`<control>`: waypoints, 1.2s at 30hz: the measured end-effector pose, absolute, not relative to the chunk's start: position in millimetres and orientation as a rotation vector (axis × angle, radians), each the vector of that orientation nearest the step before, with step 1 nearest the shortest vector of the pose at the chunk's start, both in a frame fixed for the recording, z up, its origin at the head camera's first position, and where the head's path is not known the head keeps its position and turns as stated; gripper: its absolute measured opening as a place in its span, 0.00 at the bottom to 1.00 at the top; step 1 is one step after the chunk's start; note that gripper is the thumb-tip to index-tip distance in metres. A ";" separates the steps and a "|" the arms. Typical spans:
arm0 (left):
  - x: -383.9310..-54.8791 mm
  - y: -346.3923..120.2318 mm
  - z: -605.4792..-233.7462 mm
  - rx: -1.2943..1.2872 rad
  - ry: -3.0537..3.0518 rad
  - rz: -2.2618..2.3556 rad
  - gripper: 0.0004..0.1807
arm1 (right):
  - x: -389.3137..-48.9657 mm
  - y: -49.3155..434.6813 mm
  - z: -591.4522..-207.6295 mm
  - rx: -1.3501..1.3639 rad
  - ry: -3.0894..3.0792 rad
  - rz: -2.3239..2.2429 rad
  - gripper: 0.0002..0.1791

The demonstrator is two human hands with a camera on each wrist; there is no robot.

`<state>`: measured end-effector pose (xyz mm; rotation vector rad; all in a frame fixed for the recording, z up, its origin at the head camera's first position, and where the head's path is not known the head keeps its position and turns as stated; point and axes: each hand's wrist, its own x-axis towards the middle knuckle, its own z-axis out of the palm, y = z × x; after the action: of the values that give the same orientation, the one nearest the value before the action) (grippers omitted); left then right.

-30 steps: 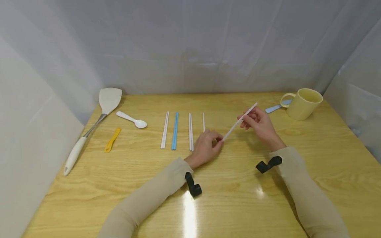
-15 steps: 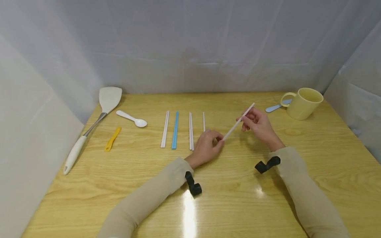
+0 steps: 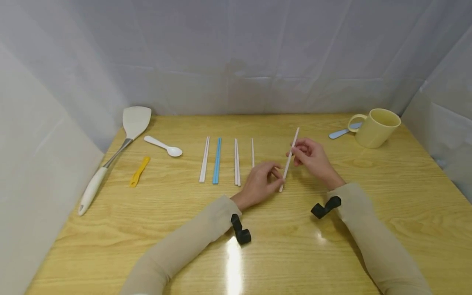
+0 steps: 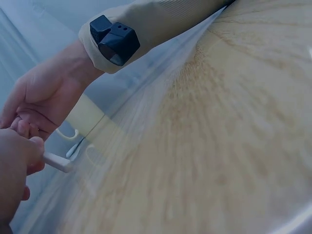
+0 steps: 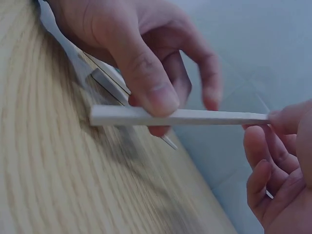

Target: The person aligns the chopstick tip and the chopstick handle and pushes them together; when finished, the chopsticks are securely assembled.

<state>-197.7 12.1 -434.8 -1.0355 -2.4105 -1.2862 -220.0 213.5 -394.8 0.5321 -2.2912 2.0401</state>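
Note:
My left hand (image 3: 259,184) pinches a pale chopstick (image 3: 288,163) near its thick lower end. Higher up, the thumb and fingers of my right hand (image 3: 312,159) pinch the same stick, which slants up and away from me. In the right wrist view the left thumb (image 5: 161,97) lies along the chopstick (image 5: 204,117), close above the tabletop. Just left of my left hand, a single pale chopstick (image 3: 252,149) lies on the table, its near end hidden behind that hand. Farther left are a pale pair of chopsticks (image 3: 237,162), a blue pair (image 3: 216,160) and another white pair (image 3: 204,159).
On the left lie a long-handled white spatula (image 3: 121,151), a white spoon (image 3: 164,146) and a small yellow utensil (image 3: 139,172). A yellow mug (image 3: 374,130) stands at the back right, partly covering a light blue utensil (image 3: 338,134). Curtains (image 3: 236,61) enclose the wooden table (image 3: 284,254).
My right hand has moved left, swinging the chopstick from a strong rightward slant to nearly pointing away from me. Its near end now shows beyond my left fingers, which have shifted slightly right.

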 end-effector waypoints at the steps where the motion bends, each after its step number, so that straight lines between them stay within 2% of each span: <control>1: -197.5 12.1 -434.3 -1.051 -2.398 -1.312 0.19 | -219.3 211.9 -394.8 0.544 -2.318 2.031 0.03; 5: -196.9 11.9 -432.2 -1.118 -2.372 -1.375 0.27 | -216.0 206.5 -393.7 0.551 -2.417 1.971 0.07; 11: -197.6 11.3 -430.6 -1.169 -2.388 -1.392 0.32 | -213.7 202.3 -392.4 0.556 -2.489 1.949 0.13; 22: -214.3 0.4 -434.2 -1.042 -2.517 -1.250 0.33 | -215.1 204.9 -394.1 0.512 -2.588 1.875 0.19; 36: -229.2 -18.2 -424.0 -0.850 -2.732 -0.980 0.32 | -220.9 214.5 -401.4 0.478 -2.612 1.909 0.18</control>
<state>-229.2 -18.2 -424.0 -0.8502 -2.7316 -0.9804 -220.9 214.5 -401.4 0.4782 -2.6119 1.9085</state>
